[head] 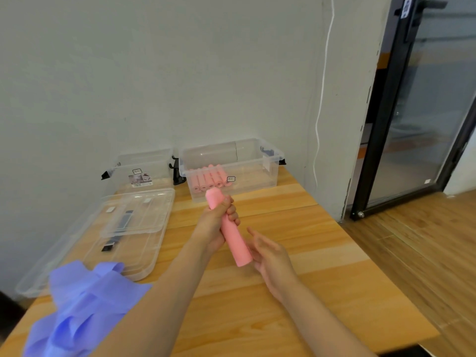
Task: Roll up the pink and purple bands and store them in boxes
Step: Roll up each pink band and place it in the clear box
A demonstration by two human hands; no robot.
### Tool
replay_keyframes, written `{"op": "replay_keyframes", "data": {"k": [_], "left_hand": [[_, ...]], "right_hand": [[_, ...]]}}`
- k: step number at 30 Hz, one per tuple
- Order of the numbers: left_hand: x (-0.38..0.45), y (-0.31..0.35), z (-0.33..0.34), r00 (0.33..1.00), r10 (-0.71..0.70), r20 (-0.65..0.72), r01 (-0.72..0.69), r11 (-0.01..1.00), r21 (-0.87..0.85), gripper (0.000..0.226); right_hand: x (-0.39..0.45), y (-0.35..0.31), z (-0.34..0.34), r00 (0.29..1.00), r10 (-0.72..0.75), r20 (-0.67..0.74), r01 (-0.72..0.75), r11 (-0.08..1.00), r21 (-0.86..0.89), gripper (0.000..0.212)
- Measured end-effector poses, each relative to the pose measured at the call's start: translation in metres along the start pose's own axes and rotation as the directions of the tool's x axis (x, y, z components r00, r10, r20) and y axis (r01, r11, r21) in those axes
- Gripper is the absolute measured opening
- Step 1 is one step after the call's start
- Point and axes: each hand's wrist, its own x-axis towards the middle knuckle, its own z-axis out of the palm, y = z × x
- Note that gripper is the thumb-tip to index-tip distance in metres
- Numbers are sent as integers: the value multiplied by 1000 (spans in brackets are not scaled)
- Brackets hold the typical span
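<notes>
My left hand (219,222) grips a rolled-up pink band (235,240) near its upper end and holds it tilted above the table. My right hand (268,251) is beside the roll's lower end, fingers spread and relaxed, touching or nearly touching it. A clear box (268,161) at the back holds several pink rolls (210,179) in its left part. A second clear box (144,161) to its left holds only a small label card. Loose purple bands (85,305) lie heaped at the front left of the table.
Two clear lids (128,228) lie stacked on the left of the wooden table (309,279), black clips under them. The wall runs behind the boxes. A white cable hangs at the right; a glass door and wooden floor lie beyond the table's right edge.
</notes>
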Motion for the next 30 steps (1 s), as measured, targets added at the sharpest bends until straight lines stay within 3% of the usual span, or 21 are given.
{"op": "replay_keyframes", "data": {"k": [2, 5, 11, 14, 20, 24, 27, 30], "left_hand": [[-5, 4, 6, 998, -16, 61, 17, 1000, -14, 13], [-13, 13, 15, 993, -28, 113, 23, 999, 47, 13], [-22, 22, 24, 998, -40, 43, 33, 989, 147, 16], [-22, 25, 28, 999, -39, -18, 42, 980, 194, 14], [3, 38, 33, 989, -76, -124, 108, 955, 277, 13], [56, 45, 13, 997, 20, -77, -7, 985, 171, 35], [106, 48, 2, 977, 169, -129, -120, 939, 324, 20], [168, 58, -7, 951, 268, -155, -158, 851, 501, 23]], "right_hand": [[2, -13, 2, 975, 168, 143, -192, 965, 177, 27], [-4, -26, 7, 935, 223, 276, -258, 961, 97, 27], [-14, -32, 9, 964, 87, 252, -73, 995, -65, 17], [-15, -38, 8, 984, 69, 164, -53, 994, -99, 5], [13, -48, 8, 998, 20, 57, -5, 965, -264, 6], [60, -50, 10, 996, -83, -39, 62, 923, -381, 9], [109, -53, 17, 986, -154, 60, 161, 807, -568, 10], [166, -56, 28, 977, -179, 119, 214, 769, -602, 37]]}}
